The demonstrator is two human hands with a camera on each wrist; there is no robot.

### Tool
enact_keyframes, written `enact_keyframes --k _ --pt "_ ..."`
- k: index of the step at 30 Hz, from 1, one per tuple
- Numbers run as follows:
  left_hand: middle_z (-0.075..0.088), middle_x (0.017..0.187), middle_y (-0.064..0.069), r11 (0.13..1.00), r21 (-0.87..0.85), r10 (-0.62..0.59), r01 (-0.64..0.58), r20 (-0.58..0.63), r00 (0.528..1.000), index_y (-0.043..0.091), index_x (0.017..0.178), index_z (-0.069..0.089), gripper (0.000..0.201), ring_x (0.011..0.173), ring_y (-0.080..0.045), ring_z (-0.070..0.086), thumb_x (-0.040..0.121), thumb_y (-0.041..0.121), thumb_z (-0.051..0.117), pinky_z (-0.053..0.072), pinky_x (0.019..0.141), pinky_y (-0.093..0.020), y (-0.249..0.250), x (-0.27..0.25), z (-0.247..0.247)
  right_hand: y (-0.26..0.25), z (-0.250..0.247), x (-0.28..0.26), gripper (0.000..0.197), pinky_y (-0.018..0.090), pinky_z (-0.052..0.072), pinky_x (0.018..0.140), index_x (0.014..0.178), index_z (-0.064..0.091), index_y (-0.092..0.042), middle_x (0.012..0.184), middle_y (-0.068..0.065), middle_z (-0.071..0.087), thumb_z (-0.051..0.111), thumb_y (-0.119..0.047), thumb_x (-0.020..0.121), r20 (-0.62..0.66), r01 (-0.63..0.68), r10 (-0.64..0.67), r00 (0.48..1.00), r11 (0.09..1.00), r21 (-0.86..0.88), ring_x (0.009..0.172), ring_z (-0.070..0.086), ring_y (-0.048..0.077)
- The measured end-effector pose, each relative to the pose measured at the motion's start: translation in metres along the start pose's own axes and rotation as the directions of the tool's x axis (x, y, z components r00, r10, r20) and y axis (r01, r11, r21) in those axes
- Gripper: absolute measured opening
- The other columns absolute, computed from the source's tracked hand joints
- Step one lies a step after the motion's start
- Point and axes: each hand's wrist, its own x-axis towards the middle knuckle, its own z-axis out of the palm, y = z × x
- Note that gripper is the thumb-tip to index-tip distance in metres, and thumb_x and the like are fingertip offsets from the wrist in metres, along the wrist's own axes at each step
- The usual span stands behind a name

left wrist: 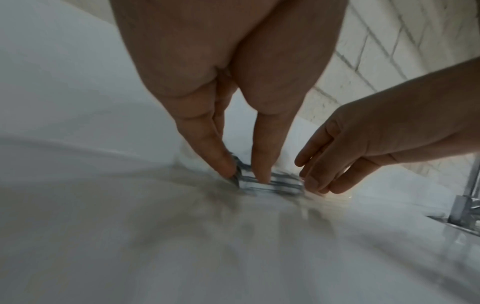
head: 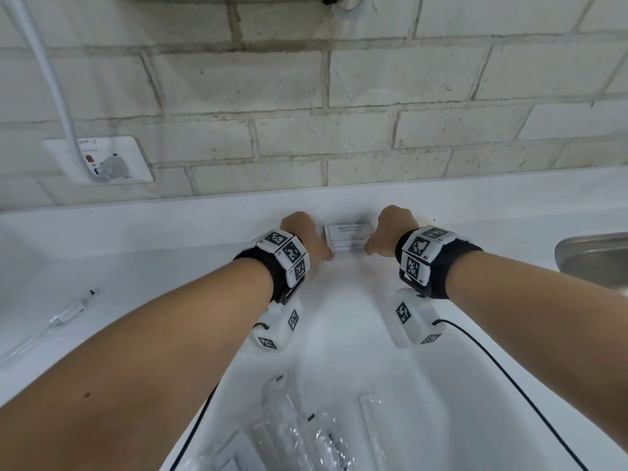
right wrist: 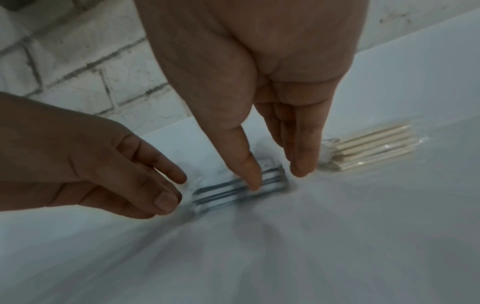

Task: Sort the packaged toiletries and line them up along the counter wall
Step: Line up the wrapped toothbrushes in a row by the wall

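Nearest the camera, at the bottom edge of the head view, a heap of clear plastic-wrapped packets [head: 306, 433] lies on the white counter [head: 339, 334]; they are cut off by the frame and so glossy that their contents cannot be made out. To the left, another clear-wrapped item [head: 64, 314] with a dark tip lies on the counter, well apart from the hands, its lower end running out of view. Further on, both forearms reach forward, each wearing a marker-covered wrist band [head: 285, 256]. The left hand [head: 302, 232] and the right hand [head: 390, 229] flank a small stack of shampoo sachets [head: 346, 236] that sits at the back of the counter, close against the raised ledge under the brick wall [head: 306, 113]. From the head view the fingers are hidden behind the backs of the hands; the wrist views, though blurred, show straight fingers pointing down, fingertips [left wrist: 226, 166] of the left hand touching the stack's left end and front edge, fingertips [right wrist: 252, 176] of the right touching its right end, neither hand curled round it. Just right of the stack, seen only from the right wrist, lies a wrapped bundle of pale sticks [right wrist: 371, 148]. A steel sink [head: 591, 256] is cut off at the right, and a wall socket [head: 102, 158] sits on the wall at the left.
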Motion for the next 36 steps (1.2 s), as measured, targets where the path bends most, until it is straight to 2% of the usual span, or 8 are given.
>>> enact_keyframes --k 4,9,12,18,20,23,26,36 --pt "0.062 0.127 -0.008 0.993 -0.094 0.066 -0.068 -0.028 0.997 0.008 0.133 0.051 0.069 0.118 -0.023 0.058 0.075 0.031 0.081 0.045 0.099 -0.029 -0.010 -0.042 -0.012 0.004 -0.006 -0.039 0.042 0.029 0.050 0.077 0.116 0.060 -0.002 0.115 0.012 0.064 0.070 -0.023 0.081 -0.043 0.076 -0.075 0.996 0.997 0.033 0.102 0.062 0.028" --pt "0.065 0.112 0.000 0.994 -0.044 0.098 -0.098 -0.001 0.995 0.016 0.121 0.059 0.051 0.106 -0.018 0.060 0.081 0.044 0.072 0.042 0.084 -0.023 -0.037 -0.121 -0.007 0.013 0.008 -0.115 0.043 0.023 0.037 0.049 0.056 0.048 -0.010 0.059 0.003 0.053 0.070 -0.039 0.078 0.168 0.143 -0.138 0.976 0.990 -0.015 0.056 0.051 0.018" --pt "0.060 0.122 -0.003 0.998 0.051 0.046 -0.047 0.017 0.999 0.017 0.127 0.055 0.064 0.108 -0.019 0.057 0.078 0.057 0.067 0.045 0.088 -0.027 -0.057 -0.167 0.002 0.017 0.017 -0.171 0.047 0.022 0.039 0.046 0.051 0.047 -0.012 0.049 0.000 0.049 0.070 -0.042 0.077 0.285 0.144 -0.132 0.949 0.989 -0.023 0.044 0.046 0.012" --pt "0.043 0.133 -0.010 0.951 0.281 -0.154 0.131 0.062 0.986 0.013 0.134 0.049 0.088 0.128 -0.030 0.036 0.072 0.076 0.054 0.042 0.098 -0.041 -0.075 -0.238 0.027 0.017 0.042 -0.254 0.056 0.024 0.044 0.059 0.098 0.055 -0.008 0.095 0.004 0.059 0.070 -0.056 0.073 0.309 0.171 -0.176 0.934 0.984 0.046 0.079 0.058 0.018" --pt "0.043 0.128 -0.007 0.966 0.215 -0.149 0.141 0.020 0.989 0.017 0.130 0.051 0.080 0.125 -0.028 0.035 0.071 0.070 0.058 0.045 0.096 -0.041 -0.077 -0.252 0.036 0.014 0.054 -0.272 0.058 0.025 0.045 0.065 0.113 0.052 -0.008 0.104 0.004 0.056 0.071 -0.048 0.074 0.324 0.206 -0.211 0.922 0.977 0.050 0.090 0.058 0.020" --pt "0.049 0.124 -0.003 0.989 0.083 -0.119 0.120 -0.018 0.993 0.024 0.125 0.052 0.064 0.124 -0.024 0.037 0.072 0.057 0.066 0.045 0.097 -0.040 -0.078 -0.265 0.040 0.009 0.068 -0.288 0.024 0.021 0.038 0.049 0.077 0.052 -0.012 0.071 0.000 0.051 0.070 -0.029 0.079 0.350 0.200 -0.217 0.911 0.976 0.084 0.060 0.049 0.014" --pt "0.053 0.121 -0.002 0.993 0.015 -0.121 0.121 -0.027 0.992 0.022 0.121 0.053 0.052 0.124 -0.023 0.039 0.076 0.044 0.069 0.043 0.099 -0.038 -0.078 -0.273 0.039 0.006 0.073 -0.293 0.042 0.021 0.029 0.042 0.058 0.033 -0.015 0.055 -0.002 0.037 0.070 -0.020 0.077 0.340 0.143 -0.177 0.924 0.982 0.122 0.045 0.037 0.014" --pt "0.041 0.135 -0.008 0.979 0.172 -0.125 0.108 0.096 0.987 0.024 0.137 0.044 0.066 0.129 -0.030 0.033 0.080 0.051 0.063 0.038 0.102 -0.039 -0.085 -0.278 0.030 -0.008 0.084 -0.300 0.023 0.021 0.032 0.043 0.063 0.037 -0.013 0.057 0.002 0.044 0.052 -0.005 0.079 0.378 0.072 -0.142 0.915 0.978 0.194 0.046 0.040 0.017"
